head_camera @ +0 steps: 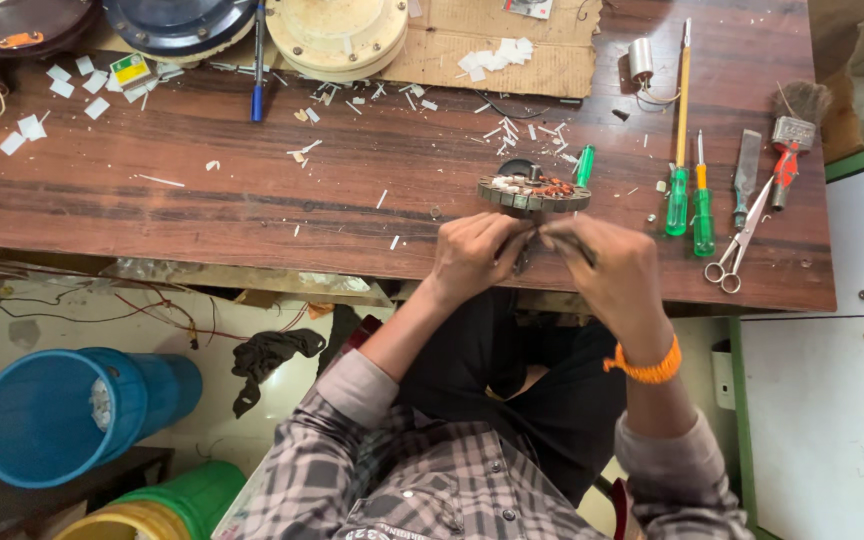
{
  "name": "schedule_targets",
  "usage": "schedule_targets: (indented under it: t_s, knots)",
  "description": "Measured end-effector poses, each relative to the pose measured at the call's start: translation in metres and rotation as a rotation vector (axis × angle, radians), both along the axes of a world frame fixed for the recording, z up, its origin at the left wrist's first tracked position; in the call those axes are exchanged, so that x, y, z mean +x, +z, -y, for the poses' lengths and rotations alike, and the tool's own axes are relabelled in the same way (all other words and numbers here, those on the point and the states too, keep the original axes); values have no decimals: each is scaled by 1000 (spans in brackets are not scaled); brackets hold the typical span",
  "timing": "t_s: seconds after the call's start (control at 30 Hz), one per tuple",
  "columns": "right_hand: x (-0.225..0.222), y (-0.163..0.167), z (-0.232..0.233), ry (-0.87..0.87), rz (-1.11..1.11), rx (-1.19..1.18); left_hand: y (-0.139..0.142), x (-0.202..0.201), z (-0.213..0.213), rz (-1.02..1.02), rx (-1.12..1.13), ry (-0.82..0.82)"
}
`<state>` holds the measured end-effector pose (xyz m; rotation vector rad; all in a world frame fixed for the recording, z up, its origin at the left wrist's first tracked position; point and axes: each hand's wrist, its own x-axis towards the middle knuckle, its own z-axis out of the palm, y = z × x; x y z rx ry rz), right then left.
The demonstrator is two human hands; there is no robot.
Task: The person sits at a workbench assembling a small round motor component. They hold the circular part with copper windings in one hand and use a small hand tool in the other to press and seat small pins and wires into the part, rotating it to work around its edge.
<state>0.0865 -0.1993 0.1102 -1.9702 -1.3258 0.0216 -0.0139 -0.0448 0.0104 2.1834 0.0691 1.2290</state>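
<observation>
Stator: round toothed disc with copper-coloured windings, standing on edge near the front edge of the desk, right of centre. It is leaning toward the person and seems to be propped only by the hands.

Left hand: fingers curled, pinching at the stator's lower rim. Right hand: closing on a thin dark piece, possibly a tool or wire, too small to tell. Both hands are meeting just below the disc, fingertips touching or nearly so.

Risk, judged: the disc is sitting close to the front edge, so a slip of either pinch could be tipping it off toward the lap. Pulling hard could be nicking or snapping the fine windings.

Green marker: lying just beside the stator's right side.

Screwdrivers: green-handled, lying toward the right edge, with scissors, a chisel and a brush beyond. An elbow swing could be sweeping these off.

White scraps: scattered across the middle and back left.

Fan housings: resting along the back edge.

Blue bin: standing on the floor, below the left front corner.
</observation>
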Motion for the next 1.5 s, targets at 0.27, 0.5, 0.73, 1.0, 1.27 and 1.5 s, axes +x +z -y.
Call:
schedule_targets:
  t_s: [0.27,0.5,0.73,1.0,1.27,1.5]
  knots:
    - [30,11,-52,-34,-118,-113,-10,11,29,-52,-949,-84]
    - [43,17,-56,15,-163,-248,-15,10,37,24,-1138,-155]
    - [66,0,-67,-75,-312,-341,-8,15,37,107,-1288,-145]
    - [92,-20,-55,-159,-22,-275,11,6,40,75,-320,281]
    - [71,11,-19,-233,-114,-122,24,13,-34,-142,117,-188]
    - [26,14,1,-208,-302,-174,15,18,-33,-142,-48,-268]
